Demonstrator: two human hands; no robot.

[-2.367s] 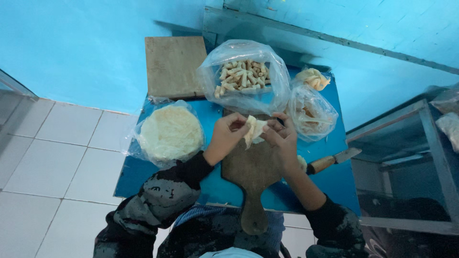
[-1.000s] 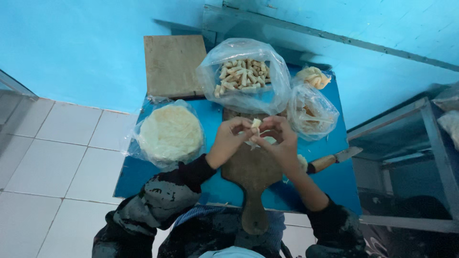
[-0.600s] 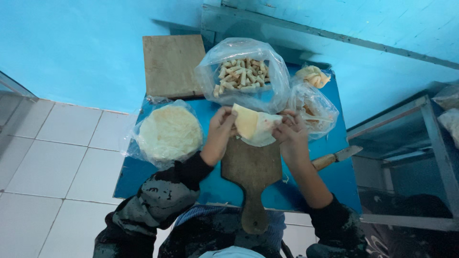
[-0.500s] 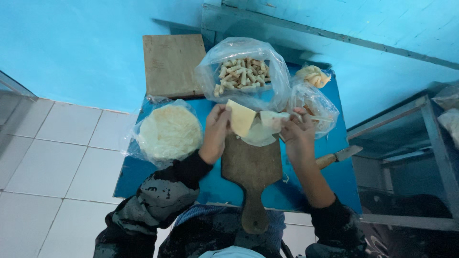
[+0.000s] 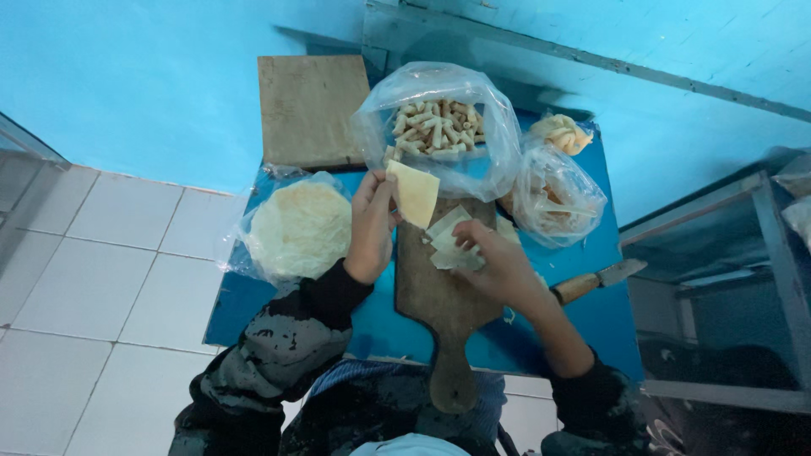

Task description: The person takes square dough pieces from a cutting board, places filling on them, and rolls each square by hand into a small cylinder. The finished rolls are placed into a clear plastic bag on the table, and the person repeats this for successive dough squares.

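Left hand (image 5: 372, 224) grips 1 wrapper (image 5: 414, 192); right hand (image 5: 498, 266) grips another sheet (image 5: 448, 241); bagged rolls (image 5: 438, 127) beyond.

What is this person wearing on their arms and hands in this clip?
Both arms are covered by long dark sleeves with a mottled grey-and-black pattern, ending in plain dark cuffs at the wrists. The left hand and right hand are bare: no gloves, and no rings, watch or bracelets that the view lets me make out.

Bare wooden board (image 5: 439, 295) near the body; bags (image 5: 439, 127) and knife (image 5: 596, 281) crowding far and right sides.
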